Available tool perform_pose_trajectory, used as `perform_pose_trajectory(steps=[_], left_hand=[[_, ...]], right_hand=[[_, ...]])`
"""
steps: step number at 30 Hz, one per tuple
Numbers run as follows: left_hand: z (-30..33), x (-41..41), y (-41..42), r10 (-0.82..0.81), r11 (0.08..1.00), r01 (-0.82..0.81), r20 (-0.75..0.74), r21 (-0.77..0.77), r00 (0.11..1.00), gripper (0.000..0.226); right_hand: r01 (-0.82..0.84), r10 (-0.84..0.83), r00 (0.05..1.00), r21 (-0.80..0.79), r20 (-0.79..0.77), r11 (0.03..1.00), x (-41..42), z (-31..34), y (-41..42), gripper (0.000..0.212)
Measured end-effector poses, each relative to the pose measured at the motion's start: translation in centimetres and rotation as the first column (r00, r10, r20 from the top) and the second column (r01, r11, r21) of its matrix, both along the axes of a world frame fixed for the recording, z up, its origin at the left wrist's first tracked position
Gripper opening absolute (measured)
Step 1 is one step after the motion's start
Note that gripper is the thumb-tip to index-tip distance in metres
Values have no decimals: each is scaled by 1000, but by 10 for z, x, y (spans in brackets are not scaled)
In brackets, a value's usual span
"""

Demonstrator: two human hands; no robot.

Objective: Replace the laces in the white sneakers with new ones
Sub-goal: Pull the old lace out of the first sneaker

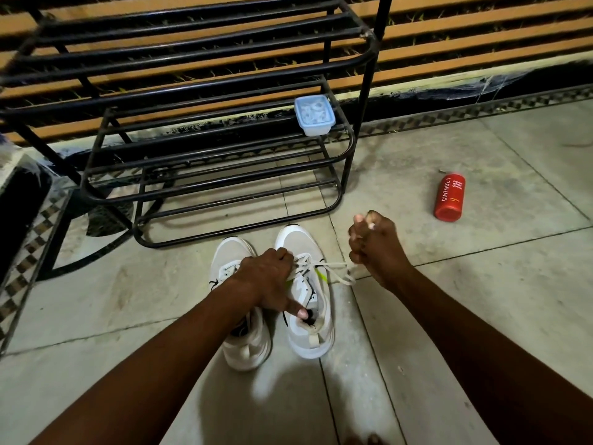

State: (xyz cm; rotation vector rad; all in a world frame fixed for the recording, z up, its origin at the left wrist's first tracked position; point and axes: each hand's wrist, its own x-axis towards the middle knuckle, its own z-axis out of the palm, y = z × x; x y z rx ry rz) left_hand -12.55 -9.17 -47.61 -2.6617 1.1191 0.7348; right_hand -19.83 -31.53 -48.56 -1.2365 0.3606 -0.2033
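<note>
Two white sneakers stand side by side on the tiled floor, toes pointing away from me. My left hand (266, 277) grips the right sneaker (308, 329) across its laced top, thumb pointing down by the tongue. A white lace (337, 273) runs from that sneaker's eyelets out to the right, where my right hand (375, 245) is curled round its end, raised above the floor beside the shoe. The left sneaker (239, 345) is partly hidden under my left wrist.
A black metal shoe rack (224, 149) stands just beyond the sneakers, with a small clear lidded box (314, 115) on a middle shelf. A red body-wash bottle (450, 197) lies on the floor to the right. Slatted wooden wall behind.
</note>
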Motion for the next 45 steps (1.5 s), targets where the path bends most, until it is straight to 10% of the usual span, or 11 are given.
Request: perform_pose_trajectory(steps=[3, 6, 12, 21, 31, 37, 45], left_hand=[[-1, 0, 0, -1, 1000, 1, 0, -7, 1000, 124], [-3, 0, 0, 2, 1000, -2, 2, -3, 1000, 126], [-4, 2, 1, 9, 1000, -9, 7, -23, 1000, 125], [-3, 1, 3, 5, 1000, -5, 2, -11, 1000, 121], [2, 10, 6, 179, 954, -224, -222, -200, 959, 107], [-7, 4, -4, 160, 882, -134, 18, -452, 987, 20], [-17, 6, -14, 101, 911, -35, 139, -410, 985, 17]], right_hand=[[-281, 309, 944, -768, -114, 575, -1, 1, -3, 20], [-455, 479, 806, -882, -348, 124, 1, -3, 5, 15], [-124, 150, 986, -928, -75, 350, 13, 4, 7, 32], [173, -251, 967, -613, -43, 771, 5, 3, -5, 28], [-141, 17, 984, -711, -179, 689, -26, -35, -2, 34], [-4, 96, 994, -855, 54, 519, -38, -33, 44, 17], [-7, 204, 977, -942, 65, 336, -49, -52, 60, 40]])
